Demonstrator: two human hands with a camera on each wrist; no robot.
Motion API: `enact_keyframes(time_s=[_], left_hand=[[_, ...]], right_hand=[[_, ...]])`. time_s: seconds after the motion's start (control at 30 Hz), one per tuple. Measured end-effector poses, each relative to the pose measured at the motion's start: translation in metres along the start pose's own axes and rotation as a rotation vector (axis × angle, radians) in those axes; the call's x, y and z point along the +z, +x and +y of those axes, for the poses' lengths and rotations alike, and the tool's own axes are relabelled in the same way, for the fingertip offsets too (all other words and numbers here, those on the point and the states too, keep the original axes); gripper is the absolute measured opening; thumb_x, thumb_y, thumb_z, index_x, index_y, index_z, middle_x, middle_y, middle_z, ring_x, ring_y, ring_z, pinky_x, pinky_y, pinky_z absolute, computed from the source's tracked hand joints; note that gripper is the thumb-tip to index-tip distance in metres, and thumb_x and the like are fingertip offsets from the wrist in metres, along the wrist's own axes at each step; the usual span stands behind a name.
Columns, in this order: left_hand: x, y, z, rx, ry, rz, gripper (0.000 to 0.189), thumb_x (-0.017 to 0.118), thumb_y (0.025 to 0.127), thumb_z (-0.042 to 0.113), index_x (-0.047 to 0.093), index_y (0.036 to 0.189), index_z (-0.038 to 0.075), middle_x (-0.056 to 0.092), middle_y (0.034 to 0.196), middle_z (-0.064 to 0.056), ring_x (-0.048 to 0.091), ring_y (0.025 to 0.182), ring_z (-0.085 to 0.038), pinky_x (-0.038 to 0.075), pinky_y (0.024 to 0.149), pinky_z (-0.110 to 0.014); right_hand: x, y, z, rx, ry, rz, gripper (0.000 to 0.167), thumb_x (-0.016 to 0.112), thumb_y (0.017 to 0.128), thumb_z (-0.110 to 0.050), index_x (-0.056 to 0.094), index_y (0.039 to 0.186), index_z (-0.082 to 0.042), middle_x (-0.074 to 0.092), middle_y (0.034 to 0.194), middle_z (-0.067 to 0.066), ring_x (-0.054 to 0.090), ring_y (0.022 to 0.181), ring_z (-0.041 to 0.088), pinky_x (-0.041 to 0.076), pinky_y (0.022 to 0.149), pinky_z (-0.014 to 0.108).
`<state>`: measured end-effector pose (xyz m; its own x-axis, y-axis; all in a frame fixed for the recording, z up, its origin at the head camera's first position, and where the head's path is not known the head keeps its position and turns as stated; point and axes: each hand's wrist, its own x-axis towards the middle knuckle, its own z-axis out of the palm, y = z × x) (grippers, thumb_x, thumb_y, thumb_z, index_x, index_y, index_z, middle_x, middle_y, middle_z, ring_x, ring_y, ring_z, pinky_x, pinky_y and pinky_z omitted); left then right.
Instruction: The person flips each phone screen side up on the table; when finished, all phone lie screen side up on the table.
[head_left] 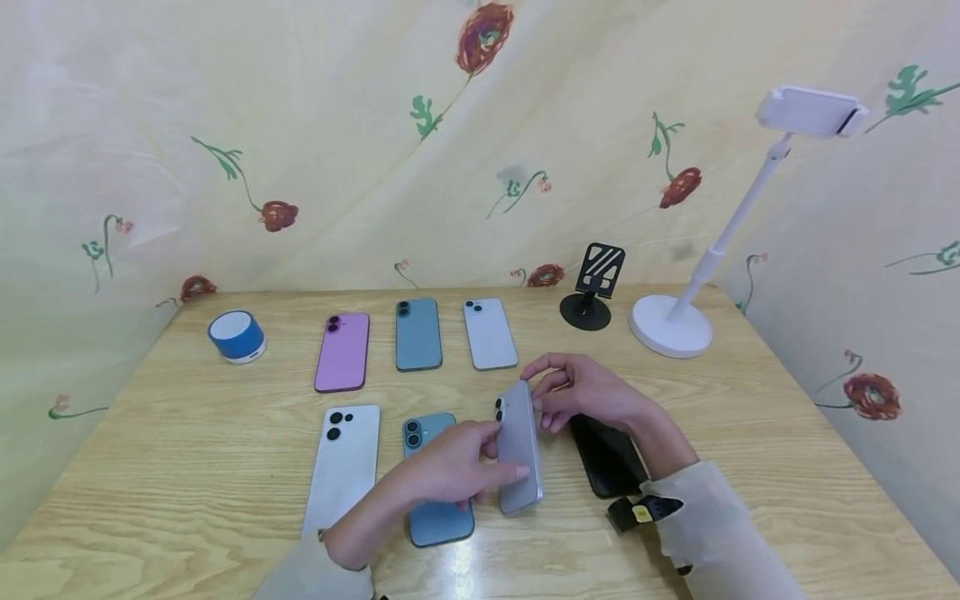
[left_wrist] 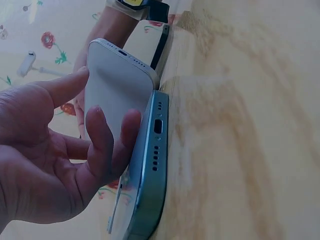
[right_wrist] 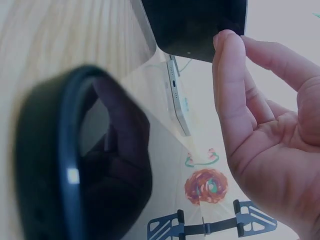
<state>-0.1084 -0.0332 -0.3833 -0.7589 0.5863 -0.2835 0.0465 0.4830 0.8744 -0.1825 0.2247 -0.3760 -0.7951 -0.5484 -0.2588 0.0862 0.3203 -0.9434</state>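
Note:
A pale silver phone [head_left: 519, 454] is tilted up off the table at the middle, camera side toward the head view. My left hand [head_left: 457, 462] holds it across its lower half, thumb on the back and fingers at the left edge. With thumb and fingertips my right hand [head_left: 581, 392] pinches its upper right corner; the right wrist view shows the dark screen side [right_wrist: 197, 25] there. Under my left hand lies a blue phone [head_left: 441, 525], partly covered. A black phone [head_left: 609, 458] lies screen up beneath my right wrist.
A white phone [head_left: 345, 458] lies at left. Behind, a pink phone [head_left: 342, 354], another blue phone [head_left: 418, 337] and a smaller white phone [head_left: 491, 335] form a row. A blue-and-white cylinder [head_left: 237, 336], a black phone stand [head_left: 587, 308] and a tall white stand [head_left: 672, 323] are farther back.

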Motion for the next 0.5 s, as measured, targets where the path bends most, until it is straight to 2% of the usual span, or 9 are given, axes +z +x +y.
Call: enact_keyframes(time_s=[0.23, 0.5], left_hand=[[-0.0018, -0.0014, 0.0003, -0.01, -0.043, -0.003, 0.071, 0.076, 0.1, 0.034, 0.047, 0.154, 0.0, 0.067, 0.096, -0.005, 0.065, 0.062, -0.02, 0.054, 0.048, -0.028], [-0.0036, -0.0013, 0.0022, -0.01, -0.056, -0.006, 0.075, 0.074, 0.1, 0.035, 0.042, 0.159, 0.001, 0.067, 0.11, -0.006, 0.069, 0.066, -0.021, 0.056, 0.049, -0.029]], right_hand=[[0.004, -0.0013, -0.0008, -0.018, -0.015, 0.003, 0.047, 0.071, 0.097, -0.005, 0.053, 0.14, 0.003, 0.075, 0.1, 0.013, 0.073, 0.076, 0.02, 0.065, 0.07, 0.034], [0.0065, -0.0003, -0.0043, -0.042, -0.03, -0.005, 0.052, 0.07, 0.099, -0.008, 0.049, 0.146, 0.004, 0.075, 0.102, 0.014, 0.074, 0.078, 0.022, 0.065, 0.071, 0.036]])
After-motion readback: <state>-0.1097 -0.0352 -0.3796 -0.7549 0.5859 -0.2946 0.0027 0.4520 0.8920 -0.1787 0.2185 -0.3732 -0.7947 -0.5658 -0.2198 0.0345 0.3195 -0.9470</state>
